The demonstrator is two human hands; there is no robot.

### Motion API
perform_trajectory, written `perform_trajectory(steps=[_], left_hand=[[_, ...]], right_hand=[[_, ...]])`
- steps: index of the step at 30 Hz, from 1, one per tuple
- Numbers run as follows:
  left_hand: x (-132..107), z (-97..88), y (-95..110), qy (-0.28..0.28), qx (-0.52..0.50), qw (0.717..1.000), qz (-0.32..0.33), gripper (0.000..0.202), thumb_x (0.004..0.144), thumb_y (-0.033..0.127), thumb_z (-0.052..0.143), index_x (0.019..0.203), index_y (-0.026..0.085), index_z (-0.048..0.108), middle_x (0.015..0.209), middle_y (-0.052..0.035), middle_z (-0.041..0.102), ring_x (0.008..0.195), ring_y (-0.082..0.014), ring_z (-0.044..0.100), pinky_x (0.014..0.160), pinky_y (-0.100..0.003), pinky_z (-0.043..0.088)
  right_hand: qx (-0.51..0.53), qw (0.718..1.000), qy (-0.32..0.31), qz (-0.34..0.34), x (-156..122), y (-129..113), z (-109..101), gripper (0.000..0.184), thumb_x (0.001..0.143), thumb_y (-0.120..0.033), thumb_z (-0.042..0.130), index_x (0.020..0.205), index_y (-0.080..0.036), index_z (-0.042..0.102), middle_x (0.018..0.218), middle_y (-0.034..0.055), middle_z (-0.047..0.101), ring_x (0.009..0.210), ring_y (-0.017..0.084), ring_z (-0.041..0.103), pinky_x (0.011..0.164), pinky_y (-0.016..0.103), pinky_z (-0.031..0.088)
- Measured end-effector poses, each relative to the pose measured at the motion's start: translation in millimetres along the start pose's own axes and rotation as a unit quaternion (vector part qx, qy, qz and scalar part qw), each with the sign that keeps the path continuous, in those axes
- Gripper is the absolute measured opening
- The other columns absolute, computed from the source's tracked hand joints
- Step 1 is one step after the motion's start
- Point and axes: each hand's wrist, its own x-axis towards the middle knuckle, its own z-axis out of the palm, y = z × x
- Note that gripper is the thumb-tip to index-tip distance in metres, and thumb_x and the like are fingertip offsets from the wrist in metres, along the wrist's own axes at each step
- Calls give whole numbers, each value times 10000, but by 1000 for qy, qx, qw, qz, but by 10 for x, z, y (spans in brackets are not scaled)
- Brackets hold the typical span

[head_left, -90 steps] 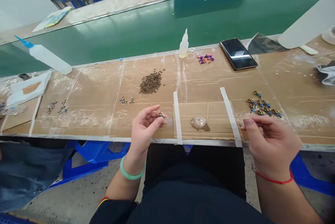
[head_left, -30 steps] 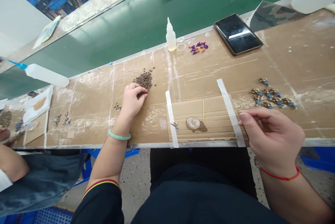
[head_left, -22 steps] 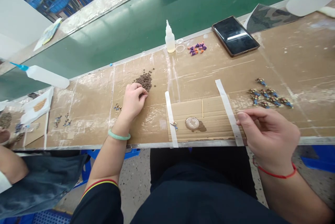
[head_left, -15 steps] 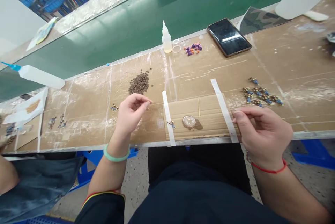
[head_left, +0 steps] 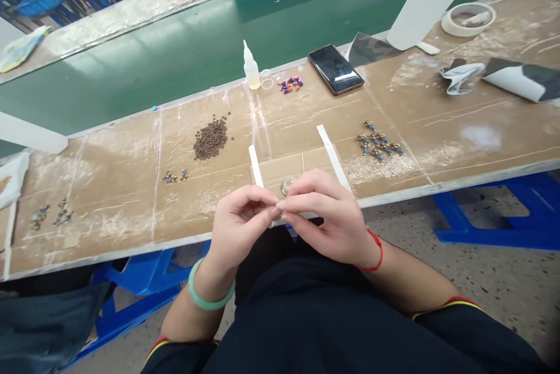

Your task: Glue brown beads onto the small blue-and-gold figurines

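Observation:
My left hand [head_left: 236, 222] and my right hand [head_left: 330, 216] meet at the fingertips above the table's front edge. Both are pinched closed; whatever sits between the tips is too small or hidden to make out. Just behind them lies a cardboard piece [head_left: 280, 165], with a white tape strip [head_left: 255, 167] on its left and another tape strip [head_left: 333, 155] on its right. A round shiny disc [head_left: 287, 186] on the cardboard is partly covered by my right fingers. Beyond it lies a thin wooden stick [head_left: 303, 163].
Brown pellets [head_left: 210, 139] form a pile left of the cardboard. Small blue-and-gold figures [head_left: 380, 145] lie right, more figures [head_left: 171, 177] left. Farther back are a dropper bottle [head_left: 252, 73], purple-orange pieces [head_left: 291, 84], a phone [head_left: 336, 69] and a tape roll [head_left: 469, 19].
My hands have come together from either side of the cardboard, fingertips now touching. The view has shifted right. The small figure by the left tape strip no longer shows.

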Motion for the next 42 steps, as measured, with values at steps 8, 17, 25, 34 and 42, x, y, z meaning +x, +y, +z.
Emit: perform_trajectory(steps=[8,17,25,34,42], left_hand=[[-103,101,-66,34,-52,998,-33,202,771,352,853,800,199,724,705,-10,729,572,-107,659,520,-194,570],[-148,142,29,58,36,998,4,73,802,165,747,855,198,710,738,-14,752,638,-142,727,600,-230,623],[-142,156,-4,48,29,998,22,109,842,136,702,927,203,717,761,-4,770,600,-119,724,556,-199,609],[-170,171,-34,64,69,994,57,75,873,161,708,935,195,730,817,-24,781,664,-136,751,637,-224,637],[-147,217,-39,79,-33,995,45,91,860,235,752,920,179,714,705,-13,752,580,-118,703,490,-178,532]], right_hand=[[-71,993,55,-75,-99,-3,75,263,881,-55,669,1078,-226,705,928,39,720,863,187,664,776,354,596],[15,998,58,13,-111,-8,113,195,932,-112,643,1050,-246,720,905,31,700,843,177,660,763,350,580],[92,989,19,117,-124,13,23,79,930,-165,686,958,-227,727,907,26,685,895,163,660,790,313,577],[81,988,25,132,-108,-18,10,121,894,-125,721,956,-229,723,909,5,676,918,149,638,798,288,552],[40,994,42,95,-68,-52,32,100,937,-131,667,974,-215,708,897,22,660,913,166,604,819,310,522]])
